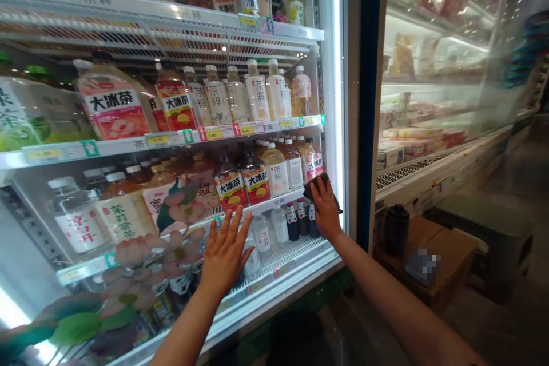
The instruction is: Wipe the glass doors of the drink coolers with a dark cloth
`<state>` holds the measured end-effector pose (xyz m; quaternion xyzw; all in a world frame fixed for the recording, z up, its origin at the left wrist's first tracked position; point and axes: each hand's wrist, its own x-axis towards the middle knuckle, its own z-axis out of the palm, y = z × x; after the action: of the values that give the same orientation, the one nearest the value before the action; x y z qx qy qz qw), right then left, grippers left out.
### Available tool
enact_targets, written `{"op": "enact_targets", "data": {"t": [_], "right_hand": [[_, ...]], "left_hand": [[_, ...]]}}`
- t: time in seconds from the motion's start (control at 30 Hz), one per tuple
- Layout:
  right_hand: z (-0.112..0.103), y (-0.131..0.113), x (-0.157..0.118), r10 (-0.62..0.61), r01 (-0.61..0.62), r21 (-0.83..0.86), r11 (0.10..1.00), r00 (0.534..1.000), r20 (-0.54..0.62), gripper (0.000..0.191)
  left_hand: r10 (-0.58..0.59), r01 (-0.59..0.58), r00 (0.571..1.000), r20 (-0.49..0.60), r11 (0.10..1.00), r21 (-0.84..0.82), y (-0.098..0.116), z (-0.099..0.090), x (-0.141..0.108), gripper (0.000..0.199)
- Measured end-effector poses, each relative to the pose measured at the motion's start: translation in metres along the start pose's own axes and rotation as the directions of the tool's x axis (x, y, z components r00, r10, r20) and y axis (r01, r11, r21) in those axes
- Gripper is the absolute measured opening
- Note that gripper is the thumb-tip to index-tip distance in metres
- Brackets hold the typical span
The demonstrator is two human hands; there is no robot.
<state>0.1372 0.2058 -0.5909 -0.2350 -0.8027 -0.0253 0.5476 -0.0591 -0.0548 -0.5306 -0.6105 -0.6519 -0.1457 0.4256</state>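
One drinks cooler [350, 97], glass-fronted, bottles [256, 178] in rows on white shelves behind, a pink flower print with green leaves [81, 327] across its lower left. One dark cloth [309, 189], small, set against the cooler front near its right edge, beside the end of a shelf edge [281, 202]; its visible length slants from lower left to upper right, roughly crosswise to the fingers over it. Right hand [326, 207]: on the cloth and the nearer of the two; fingers extended, slightly bent, laid over it and keeping hold of it; thumb not clearly seen. Left hand [225, 249]: lower and well apart, the cloth lying to its right and a little above its fingertips; fingers straight and spread wide, nothing seen in them; whether the palm touches the front cannot be told. At far right, apart: one black flask [397, 230], one brown box [448, 249], one stool [476, 220].
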Motion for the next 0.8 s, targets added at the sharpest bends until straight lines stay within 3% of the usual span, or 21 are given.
{"op": "enact_targets", "data": {"t": [0.1,0.2,0.27,0.37,0.43,0.5,0.63,0.73,0.8], "right_hand": [[0.003,0.000,-0.005,0.128,-0.127,0.019,0.992,0.989,-0.078,0.087],[0.019,-0.026,-0.031,0.201,-0.201,0.018,0.980,0.974,-0.108,0.083],[0.027,-0.052,-0.040,0.167,-0.166,0.013,0.986,0.982,-0.085,0.086],[0.028,-0.078,-0.028,0.050,-0.049,0.030,0.998,0.999,-0.020,0.094],[0.023,-0.078,-0.013,0.008,-0.007,0.047,0.999,1.000,-0.021,0.096],[0.019,-0.070,-0.008,0.045,-0.042,0.045,0.998,0.997,-0.061,0.092],[0.027,-0.066,-0.039,0.184,-0.183,0.017,0.983,0.976,-0.113,0.086],[0.032,-0.085,-0.056,0.091,-0.091,0.019,0.996,0.995,-0.034,0.088],[0.029,-0.097,-0.045,0.006,-0.007,0.040,0.999,1.000,0.028,0.090]], "left_hand": [[-0.009,0.009,1.000,0.024,1.000,0.002,-0.002,-0.002,-0.009,0.098],[-0.030,0.030,0.999,0.035,0.999,0.013,-0.005,-0.002,-0.018,0.100],[-0.043,0.042,0.998,0.043,0.999,0.022,-0.007,-0.002,-0.022,0.101],[-0.055,0.053,0.997,0.052,0.998,0.036,-0.009,-0.002,-0.026,0.102],[-0.067,0.064,0.996,0.060,0.997,0.053,-0.011,-0.004,-0.028,0.101],[-0.083,0.077,0.994,0.074,0.995,0.070,-0.012,-0.005,-0.031,0.100],[-0.096,0.088,0.992,0.084,0.992,0.093,-0.014,-0.007,-0.040,0.099],[-0.093,0.084,0.991,0.095,0.991,0.101,-0.016,-0.006,-0.045,0.098],[-0.093,0.082,0.989,0.111,0.992,0.100,-0.017,-0.005,-0.047,0.097]]}}
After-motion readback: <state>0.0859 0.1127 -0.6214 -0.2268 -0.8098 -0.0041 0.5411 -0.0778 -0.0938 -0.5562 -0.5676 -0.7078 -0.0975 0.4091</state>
